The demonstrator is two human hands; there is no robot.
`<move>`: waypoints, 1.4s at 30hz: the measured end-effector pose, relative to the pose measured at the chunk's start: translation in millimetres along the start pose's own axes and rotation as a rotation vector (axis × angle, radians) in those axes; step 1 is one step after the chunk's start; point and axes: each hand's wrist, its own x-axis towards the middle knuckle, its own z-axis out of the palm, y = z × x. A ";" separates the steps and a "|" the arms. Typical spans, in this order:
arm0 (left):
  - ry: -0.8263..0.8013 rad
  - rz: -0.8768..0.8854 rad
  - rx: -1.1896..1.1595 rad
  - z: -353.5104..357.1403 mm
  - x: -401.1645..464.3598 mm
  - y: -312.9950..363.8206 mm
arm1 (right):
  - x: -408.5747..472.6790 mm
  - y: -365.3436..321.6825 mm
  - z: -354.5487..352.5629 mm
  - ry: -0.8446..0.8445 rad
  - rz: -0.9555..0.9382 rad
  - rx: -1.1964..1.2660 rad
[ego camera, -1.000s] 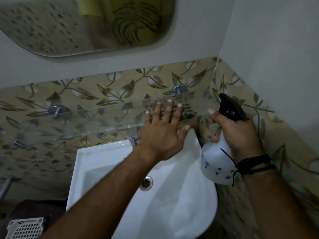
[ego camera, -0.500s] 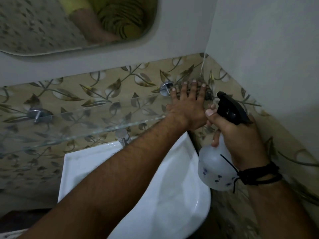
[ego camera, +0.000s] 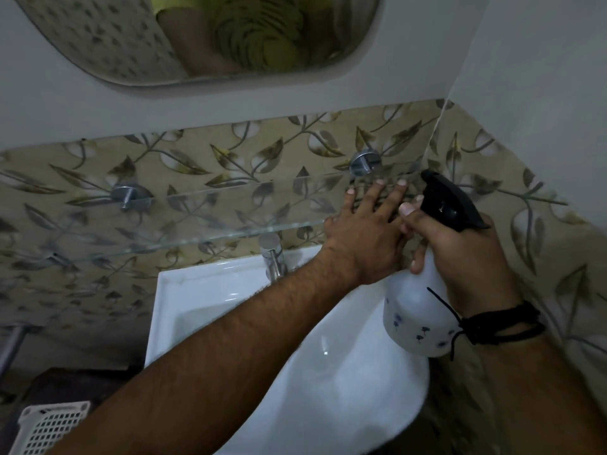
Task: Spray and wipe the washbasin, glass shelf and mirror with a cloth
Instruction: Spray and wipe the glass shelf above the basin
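Observation:
My left hand (ego camera: 364,231) lies flat with spread fingers on the right end of the glass shelf (ego camera: 197,218). It presses a dark striped cloth (ego camera: 382,195) that shows only between the fingers. My right hand (ego camera: 460,254) grips a white spray bottle (ego camera: 417,310) with a black trigger head, just right of the left hand. The bottle's nozzle points at the shelf's corner. The white washbasin (ego camera: 210,290) sits below, partly hidden by my left forearm. The mirror (ego camera: 98,34) hangs above and reflects a yellow shirt.
A chrome tap (ego camera: 272,254) stands under the shelf at the basin's back. Two round metal brackets (ego camera: 364,162) fix the shelf to the leaf-patterned tiles. The side wall closes in on the right. A white plastic basket (ego camera: 49,425) sits low at the left.
My left hand slid right along the shelf with the cloth, reached the wall by the right bracket, then drew back slightly toward the front edge. The spray bottle stayed beside it.

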 end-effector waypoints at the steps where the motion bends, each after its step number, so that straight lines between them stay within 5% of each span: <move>1: 0.010 -0.003 0.003 -0.1 -7.0 -5.5 | -2.5 -1.3 4.8 -0.004 0.004 0.001; 18: 0.009 -0.398 0.020 -33.6 -199.6 -200.3 | -74.8 -28.6 135.4 -0.206 0.037 0.015; 31: -0.037 -0.398 -0.052 -70.1 -281.8 -300.7 | -106.6 -23.1 201.6 -0.329 0.038 0.057; 34: 0.083 -0.428 -0.140 -58.4 -300.7 -310.0 | -109.3 -20.0 204.9 -0.330 0.030 0.037; 42: 0.774 -0.724 -0.657 -14.1 -290.6 -282.3 | -116.9 -3.4 216.8 -0.381 0.043 0.008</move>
